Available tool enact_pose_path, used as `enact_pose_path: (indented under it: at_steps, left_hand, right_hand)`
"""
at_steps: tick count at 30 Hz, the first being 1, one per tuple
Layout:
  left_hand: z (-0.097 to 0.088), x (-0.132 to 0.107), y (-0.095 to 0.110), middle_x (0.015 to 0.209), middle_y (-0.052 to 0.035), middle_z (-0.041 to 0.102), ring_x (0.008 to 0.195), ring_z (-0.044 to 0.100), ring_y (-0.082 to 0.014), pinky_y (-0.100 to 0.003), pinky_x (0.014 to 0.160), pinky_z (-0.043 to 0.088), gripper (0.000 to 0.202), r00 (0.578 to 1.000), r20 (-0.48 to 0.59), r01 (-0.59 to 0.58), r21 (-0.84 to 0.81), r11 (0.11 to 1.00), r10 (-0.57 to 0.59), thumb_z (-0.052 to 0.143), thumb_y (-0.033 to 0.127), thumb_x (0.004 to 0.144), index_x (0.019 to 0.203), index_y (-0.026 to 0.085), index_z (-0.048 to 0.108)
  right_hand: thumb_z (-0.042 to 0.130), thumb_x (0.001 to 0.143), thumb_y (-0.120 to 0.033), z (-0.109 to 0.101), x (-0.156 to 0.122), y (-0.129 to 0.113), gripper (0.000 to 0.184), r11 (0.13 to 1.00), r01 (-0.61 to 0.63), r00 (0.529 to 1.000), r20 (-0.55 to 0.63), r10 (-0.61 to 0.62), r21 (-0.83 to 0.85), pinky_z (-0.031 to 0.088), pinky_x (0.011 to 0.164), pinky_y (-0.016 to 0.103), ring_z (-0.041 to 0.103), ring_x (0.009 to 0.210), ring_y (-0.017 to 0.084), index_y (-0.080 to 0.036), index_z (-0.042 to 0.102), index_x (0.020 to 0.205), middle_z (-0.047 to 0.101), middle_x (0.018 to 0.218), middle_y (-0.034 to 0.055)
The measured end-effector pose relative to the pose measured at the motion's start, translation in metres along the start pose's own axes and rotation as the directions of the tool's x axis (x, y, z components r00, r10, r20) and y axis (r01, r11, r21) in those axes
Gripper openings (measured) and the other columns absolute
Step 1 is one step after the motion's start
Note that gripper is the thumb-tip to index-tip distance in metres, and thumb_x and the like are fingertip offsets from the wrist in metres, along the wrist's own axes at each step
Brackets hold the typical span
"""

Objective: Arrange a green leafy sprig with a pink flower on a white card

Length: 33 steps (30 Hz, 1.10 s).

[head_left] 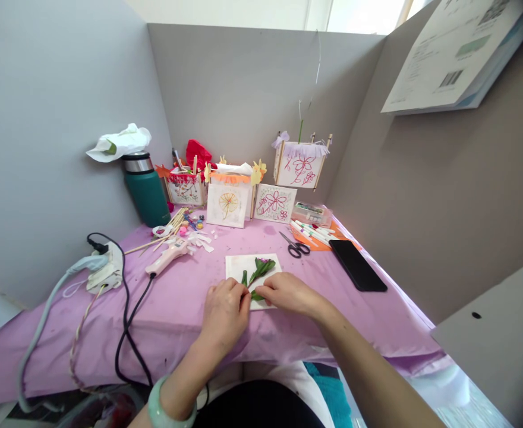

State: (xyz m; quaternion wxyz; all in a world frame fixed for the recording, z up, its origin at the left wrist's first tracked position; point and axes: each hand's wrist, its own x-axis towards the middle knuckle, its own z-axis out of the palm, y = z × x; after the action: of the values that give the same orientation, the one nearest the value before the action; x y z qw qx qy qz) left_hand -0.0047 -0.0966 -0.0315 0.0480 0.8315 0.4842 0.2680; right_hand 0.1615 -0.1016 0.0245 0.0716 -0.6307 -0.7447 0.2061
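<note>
A white card lies on the purple tablecloth near the front edge. On it rests a green leafy sprig with a small pink bud at its far end. My left hand and my right hand meet at the near end of the sprig, fingers curled and pinched together on its stem and lower leaves. A pale green bangle sits on my left wrist.
A pink glue gun with black cord, power strip, scissors, black phone, markers, wooden sticks, a green thermos and decorated paper boxes line the back. Grey partition walls enclose three sides.
</note>
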Motion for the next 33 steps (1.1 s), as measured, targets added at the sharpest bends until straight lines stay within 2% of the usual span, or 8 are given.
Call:
enact_pose_path:
  at_steps: [6,11,14,16,19,21,27,33]
  left_hand:
    - [-0.002,0.003,0.003,0.082,-0.0056,0.063,0.084,0.058,-0.0223,-0.036,0.075,0.037,0.021,0.999,0.044,-0.006,0.07,0.998,0.003,0.047,0.023,0.091,0.077,0.018,0.063]
    - [-0.002,0.004,0.007,0.083,-0.0051,0.063,0.084,0.058,-0.023,-0.036,0.072,0.035,0.015,0.999,0.032,0.028,0.097,0.995,-0.032,0.052,0.021,0.088,0.077,0.019,0.063]
    - [-0.002,0.004,0.009,0.082,-0.004,0.064,0.084,0.059,-0.0229,-0.036,0.072,0.034,0.013,0.998,0.03,0.047,0.085,0.995,-0.049,0.053,0.02,0.087,0.079,0.02,0.063]
    - [-0.002,0.004,0.01,0.083,-0.0036,0.064,0.084,0.059,-0.023,-0.036,0.072,0.034,0.012,0.998,0.028,0.048,0.081,0.996,-0.05,0.054,0.021,0.087,0.079,0.02,0.063]
    - [-0.002,0.003,0.009,0.083,-0.0037,0.064,0.083,0.059,-0.0229,-0.036,0.072,0.033,0.012,0.999,0.018,0.041,0.092,0.995,-0.043,0.054,0.021,0.087,0.08,0.02,0.063]
    - [-0.002,0.002,0.009,0.083,-0.0039,0.064,0.083,0.059,-0.0226,-0.036,0.073,0.033,0.012,0.999,0.011,0.035,0.103,0.994,-0.036,0.053,0.02,0.088,0.08,0.02,0.062]
    - [-0.001,0.002,0.009,0.083,-0.0045,0.064,0.084,0.059,-0.0225,-0.035,0.072,0.033,0.013,0.999,0.006,0.031,0.111,0.993,-0.032,0.053,0.022,0.088,0.079,0.02,0.062]
    - [-0.001,0.002,0.009,0.083,-0.0045,0.066,0.083,0.06,-0.0229,-0.037,0.073,0.033,0.013,1.0,0.006,0.026,0.105,0.994,-0.027,0.052,0.019,0.087,0.08,0.019,0.062]
  right_hand:
    - [0.045,0.09,-0.034,0.002,-0.002,-0.003,0.038,0.997,-0.043,0.998,-0.038,0.04,-0.071,0.038,0.057,0.024,0.062,0.067,0.017,-0.017,0.072,0.069,0.07,0.07,0.0055]
    - [0.054,0.087,-0.033,0.011,-0.009,0.001,0.029,0.953,-0.218,0.964,-0.198,0.176,-0.211,0.043,0.065,0.033,0.066,0.08,0.029,-0.011,0.072,0.082,0.071,0.084,0.0182]
    - [0.054,0.089,-0.033,0.01,-0.018,0.003,0.027,0.93,-0.281,0.934,-0.291,0.208,-0.236,0.044,0.068,0.036,0.065,0.084,0.03,-0.011,0.069,0.094,0.07,0.09,0.0182]
    - [0.053,0.091,-0.031,0.011,-0.025,0.003,0.022,0.954,-0.189,0.934,-0.341,0.101,-0.234,0.044,0.073,0.035,0.063,0.088,0.026,-0.015,0.067,0.096,0.068,0.096,0.0138]
    - [0.056,0.089,-0.023,0.02,-0.032,0.004,0.011,0.959,0.163,0.91,-0.339,-0.238,-0.234,0.042,0.081,0.031,0.057,0.095,0.02,-0.019,0.065,0.095,0.065,0.098,0.0065]
    - [0.057,0.089,-0.021,0.028,-0.034,0.007,0.009,0.92,0.301,0.878,-0.304,-0.37,-0.251,0.041,0.082,0.031,0.054,0.094,0.019,-0.019,0.064,0.094,0.064,0.095,0.0051]
    - [0.051,0.092,-0.02,0.036,-0.041,0.018,0.015,0.923,0.236,0.865,-0.367,-0.342,-0.304,0.038,0.079,0.035,0.052,0.087,0.021,-0.017,0.062,0.084,0.062,0.087,0.0066]
    - [0.053,0.092,-0.021,0.05,-0.047,0.008,0.026,0.895,0.392,0.813,-0.375,-0.445,-0.213,0.037,0.094,0.039,0.054,0.101,0.022,-0.016,0.056,0.117,0.064,0.11,0.009]
